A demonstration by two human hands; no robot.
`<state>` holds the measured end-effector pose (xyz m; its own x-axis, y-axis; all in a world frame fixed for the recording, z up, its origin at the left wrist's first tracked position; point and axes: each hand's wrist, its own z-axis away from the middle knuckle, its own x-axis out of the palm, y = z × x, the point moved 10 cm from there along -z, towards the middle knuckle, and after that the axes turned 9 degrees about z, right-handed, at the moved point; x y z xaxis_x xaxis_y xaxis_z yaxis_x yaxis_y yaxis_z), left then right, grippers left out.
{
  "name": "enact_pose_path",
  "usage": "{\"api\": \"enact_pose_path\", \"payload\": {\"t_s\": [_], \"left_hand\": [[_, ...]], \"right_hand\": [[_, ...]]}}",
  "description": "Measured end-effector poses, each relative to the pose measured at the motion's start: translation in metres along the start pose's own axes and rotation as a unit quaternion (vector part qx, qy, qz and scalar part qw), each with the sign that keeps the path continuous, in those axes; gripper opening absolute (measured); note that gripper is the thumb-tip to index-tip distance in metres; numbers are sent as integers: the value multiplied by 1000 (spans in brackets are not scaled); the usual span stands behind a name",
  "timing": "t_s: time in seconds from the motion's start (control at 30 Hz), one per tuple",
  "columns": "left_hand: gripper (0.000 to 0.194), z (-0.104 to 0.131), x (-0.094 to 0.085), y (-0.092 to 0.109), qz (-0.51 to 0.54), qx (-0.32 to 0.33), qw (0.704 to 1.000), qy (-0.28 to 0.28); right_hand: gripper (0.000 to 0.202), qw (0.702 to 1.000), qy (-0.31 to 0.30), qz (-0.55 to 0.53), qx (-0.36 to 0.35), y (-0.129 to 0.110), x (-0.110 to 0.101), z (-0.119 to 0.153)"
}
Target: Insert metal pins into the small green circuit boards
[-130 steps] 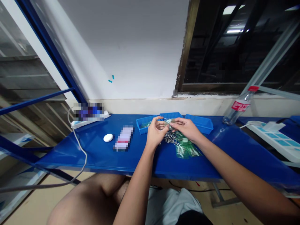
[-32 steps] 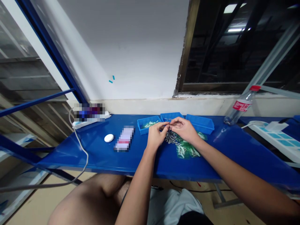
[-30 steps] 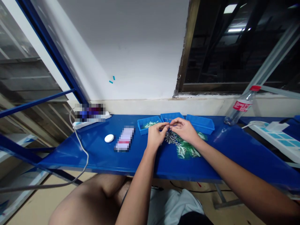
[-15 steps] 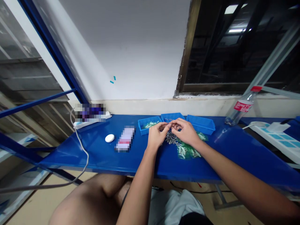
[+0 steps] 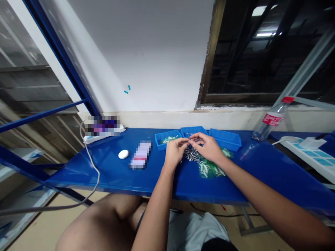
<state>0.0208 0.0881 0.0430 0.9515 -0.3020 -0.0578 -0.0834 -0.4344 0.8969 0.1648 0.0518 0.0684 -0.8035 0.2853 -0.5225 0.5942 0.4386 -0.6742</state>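
Note:
My left hand (image 5: 175, 150) and my right hand (image 5: 206, 145) meet fingertip to fingertip above a pile of metal screws (image 5: 192, 155). Both are closed in a pinch; whatever lies between the fingers is too small to make out. Under my right wrist lie green plastic bags (image 5: 206, 170) with small white pieces in them. Behind the hands stand three blue bins: the left bin (image 5: 157, 142) holds small pale pieces, the middle bin (image 5: 192, 129) has a few metal screws showing, and the right bin (image 5: 231, 141) is partly hidden by my right hand.
On the blue table (image 5: 104, 174) a white round case (image 5: 123, 154) lies left of a blurred-out flat item (image 5: 141, 156). A power strip (image 5: 104, 135) with a grey cable sits at the back left. A plastic bottle (image 5: 272, 119) and another power strip (image 5: 309, 153) are on the right.
The fingertips of both hands have shifted slightly and sit a little lower, still together above the pile. The camera view has moved very slightly.

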Motion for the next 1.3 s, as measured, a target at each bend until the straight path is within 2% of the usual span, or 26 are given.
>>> {"api": "enact_pose_path", "payload": {"t_s": [0.13,0.27,0.37,0.47,0.53,0.63,0.83,1.07,1.3], "left_hand": [[16,0,0,1,-4,6,1000,4],[26,-1,2,-1,61,3,998,4],[28,-1,1,-1,85,-6,996,12],[22,1,-1,0,50,-15,998,23],[26,2,-1,0,15,-23,999,21],[33,4,1,0,-17,-36,999,8],[22,3,-1,0,-8,-21,1000,13],[17,2,-3,-1,0,-30,999,25],[16,0,-4,0,15,-14,999,27]], "right_hand": [[24,997,-8,-63,35,16,6,-1],[28,995,-9,-95,44,23,9,-1],[24,998,-14,-61,27,16,8,-1],[18,999,2,35,-12,4,1,-1],[16,996,13,76,-33,-2,-2,0],[16,997,17,63,-32,-3,-4,0],[14,998,6,35,-53,-9,-4,0],[19,999,13,-24,24,12,-4,-2],[30,993,8,-109,53,26,4,-2]]}}
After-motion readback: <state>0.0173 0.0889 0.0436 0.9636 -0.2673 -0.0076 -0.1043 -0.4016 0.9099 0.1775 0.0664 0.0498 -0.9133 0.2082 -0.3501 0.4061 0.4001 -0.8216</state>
